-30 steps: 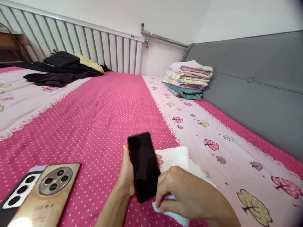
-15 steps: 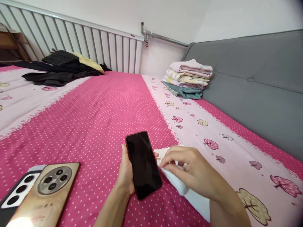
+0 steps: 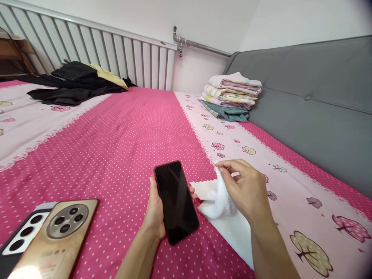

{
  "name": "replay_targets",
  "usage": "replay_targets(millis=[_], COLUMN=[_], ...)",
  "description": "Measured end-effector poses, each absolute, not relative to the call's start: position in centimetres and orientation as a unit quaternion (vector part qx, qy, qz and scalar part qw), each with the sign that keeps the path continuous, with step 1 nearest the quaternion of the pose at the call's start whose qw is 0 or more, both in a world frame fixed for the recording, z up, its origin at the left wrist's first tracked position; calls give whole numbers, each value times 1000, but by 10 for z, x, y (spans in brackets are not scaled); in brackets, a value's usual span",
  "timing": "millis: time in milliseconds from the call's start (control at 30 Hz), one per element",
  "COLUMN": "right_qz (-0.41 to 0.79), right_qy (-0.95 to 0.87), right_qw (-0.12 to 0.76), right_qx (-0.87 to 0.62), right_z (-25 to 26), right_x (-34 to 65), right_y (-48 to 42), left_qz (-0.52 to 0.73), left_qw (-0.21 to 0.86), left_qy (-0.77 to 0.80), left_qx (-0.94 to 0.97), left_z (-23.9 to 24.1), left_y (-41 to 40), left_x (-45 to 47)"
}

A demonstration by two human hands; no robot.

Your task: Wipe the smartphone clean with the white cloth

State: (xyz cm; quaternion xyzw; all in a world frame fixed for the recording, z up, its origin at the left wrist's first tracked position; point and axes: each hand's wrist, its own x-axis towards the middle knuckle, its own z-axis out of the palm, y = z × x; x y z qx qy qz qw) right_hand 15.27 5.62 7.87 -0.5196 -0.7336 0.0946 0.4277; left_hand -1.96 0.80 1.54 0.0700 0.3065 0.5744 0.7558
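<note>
1. Left hand (image 3: 155, 211) is curling around a black-screened rectangular smartphone (image 3: 176, 205) with a reddish-brown edge, thumb lying along one long side and fingertips showing at the other; the screen is facing up.
2. Right hand (image 3: 247, 188), just beside the phone, is pinching a white fluffy cloth (image 3: 222, 197) between thumb and fingers; it is hanging over a flat white fabric piece (image 3: 241, 238), and whether the two are joined I cannot tell.
3. Well to the left, a gold rectangular phone (image 3: 58, 248) with a round camera disc is lying back up, overlapping a dark phone with a white camera panel (image 3: 27, 232).
4. Beneath everything, a pink white-dotted bedsheet (image 3: 139, 128) with pale tree-printed bands is spreading away.
5. Farther right, folded pastel fabrics (image 3: 232, 97) are standing stacked beside a grey padded headboard (image 3: 314, 85).
6. Farther left, crumpled black clothing (image 3: 75, 83) is lying near a white ribbed radiator (image 3: 124, 58).
</note>
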Motion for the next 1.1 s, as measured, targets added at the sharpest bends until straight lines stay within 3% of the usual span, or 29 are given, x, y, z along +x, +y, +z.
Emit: replay_targets(millis=[767, 933, 1100], right_qz=[105, 241, 445], right_qy=[-741, -727, -725], right_qw=[396, 377, 296], right_qx=[-532, -521, -435], right_z=[78, 83, 91], right_x=[153, 156, 163], right_y=[59, 54, 49], left_qz=[569, 571, 573], left_qw=[754, 747, 747], left_qy=[318, 331, 327], left_qx=[79, 79, 81], left_z=[19, 17, 15], left_y=[8, 8, 8], left_x=[-19, -20, -20])
